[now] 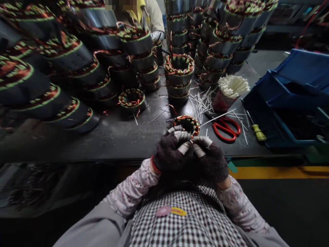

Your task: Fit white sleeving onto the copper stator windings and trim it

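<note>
The stator (196,126) sits at the near edge of the worktop (110,145), its hollow facing up. The left hand (171,151) curls over its near left side, touching it, and the right hand (212,159) meets it at the near rim; the taped fingers (184,148) of both are bent with their tips together there (whether they grip a wire, I cannot tell). Just right lie red scissors (228,130), with loose white sticks (202,106) around and beyond them. Farther right are a screwdriver (258,133) and blue bins (305,77). Behind the scissors stands a cup (223,101) packed with more sticks. A short stack (179,84) rises beyond the stator, a lone ring (132,100) lies to its left, and a co-worker's sleeve (155,17) shows at the far side.
</note>
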